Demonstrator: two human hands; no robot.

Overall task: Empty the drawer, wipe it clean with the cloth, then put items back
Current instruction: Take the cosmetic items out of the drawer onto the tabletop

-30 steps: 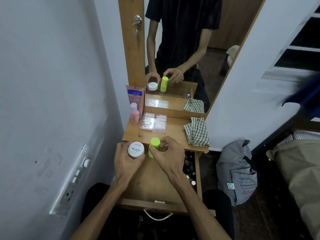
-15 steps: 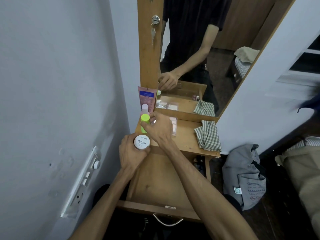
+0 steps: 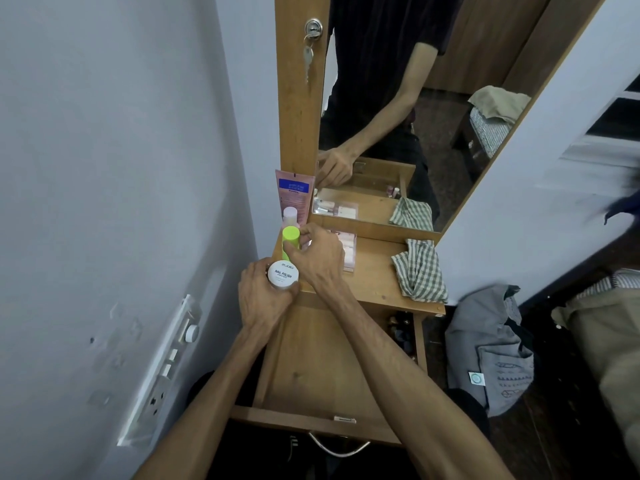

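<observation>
Right hand (image 3: 320, 258) around green bottle (image 3: 290, 241)

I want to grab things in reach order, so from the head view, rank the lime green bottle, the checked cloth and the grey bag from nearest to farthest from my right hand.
1. lime green bottle: gripped in the right hand, at the shelf's left end.
2. checked cloth: on the shelf, to the right.
3. grey bag: on the floor, farther right, beyond the shelf.
</observation>
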